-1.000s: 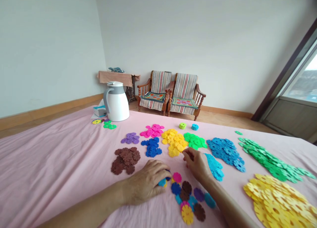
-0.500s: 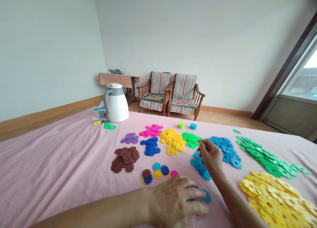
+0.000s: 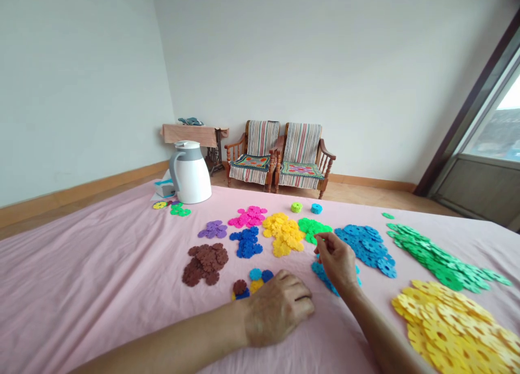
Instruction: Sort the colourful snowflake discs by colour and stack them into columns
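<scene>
My left hand (image 3: 280,309) lies knuckles up on the pink cloth (image 3: 101,287), its fingers curled down over the right part of a small mixed cluster of snowflake discs (image 3: 248,283). My right hand (image 3: 336,260) hovers over a cyan pile (image 3: 322,272). Its fingertips are pinched together close to the bright green pile (image 3: 312,228), and I cannot make out what they hold. Sorted piles lie beyond: brown (image 3: 205,262), purple (image 3: 213,229), pink (image 3: 248,217), dark blue (image 3: 247,241) and yellow (image 3: 283,233).
A white kettle (image 3: 189,172) and a tissue box (image 3: 163,188) stand at the far left of the cloth. On the right lie large piles of blue (image 3: 368,245), green (image 3: 441,259) and yellow discs (image 3: 455,325). Two wooden armchairs (image 3: 280,156) stand by the wall.
My left hand has drawn back from the near right onto the mixed cluster, curling its fingers. My right hand has shifted slightly left toward the bright green pile.
</scene>
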The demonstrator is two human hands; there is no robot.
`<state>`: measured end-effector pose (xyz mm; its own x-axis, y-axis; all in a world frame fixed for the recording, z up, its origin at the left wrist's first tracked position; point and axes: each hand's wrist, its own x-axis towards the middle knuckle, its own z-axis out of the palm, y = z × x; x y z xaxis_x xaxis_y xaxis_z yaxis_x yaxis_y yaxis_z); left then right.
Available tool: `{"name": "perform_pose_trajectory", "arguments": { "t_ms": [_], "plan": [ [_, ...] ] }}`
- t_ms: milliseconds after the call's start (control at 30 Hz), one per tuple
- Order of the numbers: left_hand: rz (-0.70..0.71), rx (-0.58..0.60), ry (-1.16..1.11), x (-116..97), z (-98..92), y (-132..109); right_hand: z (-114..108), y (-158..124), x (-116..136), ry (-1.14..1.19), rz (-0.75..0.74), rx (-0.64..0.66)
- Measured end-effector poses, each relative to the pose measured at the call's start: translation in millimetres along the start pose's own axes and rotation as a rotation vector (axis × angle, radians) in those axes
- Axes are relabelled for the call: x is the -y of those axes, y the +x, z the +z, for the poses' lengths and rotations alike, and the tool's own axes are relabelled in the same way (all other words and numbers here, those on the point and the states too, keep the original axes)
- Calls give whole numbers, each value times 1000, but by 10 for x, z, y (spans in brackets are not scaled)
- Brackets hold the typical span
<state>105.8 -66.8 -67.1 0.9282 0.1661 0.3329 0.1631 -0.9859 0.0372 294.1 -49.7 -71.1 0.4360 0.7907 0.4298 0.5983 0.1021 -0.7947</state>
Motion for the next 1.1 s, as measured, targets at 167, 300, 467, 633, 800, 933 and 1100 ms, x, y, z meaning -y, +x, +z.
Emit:
{"name": "perform_pose_trajectory", "arguments": {
  "t_ms": [167,300,467,633,800,933,1100],
  "plan": [
    [-131,-80,-52,184,-201,-207,49,-108,141,9,-56,204],
    [-411,-178,-131,386,-361,-405,9,-196,341,-33,-139,615],
    [-565,-66,-221,567,-445,-582,-155,-229,486,-277,-173,857],
    [-549,20,-250,570,-449,-616,-178,-230,367,-350,-209,921],
    [-549,43,-251,564,-442,-622,-121,-264,357,-313,-221,947],
    [-553,42,-259,564,-458,-618,-138,-301,467,-334,-230,926],
    [-536,12,-246,571,-443,-626,-133,-316,461,-268,-200,937]
  ]
}}
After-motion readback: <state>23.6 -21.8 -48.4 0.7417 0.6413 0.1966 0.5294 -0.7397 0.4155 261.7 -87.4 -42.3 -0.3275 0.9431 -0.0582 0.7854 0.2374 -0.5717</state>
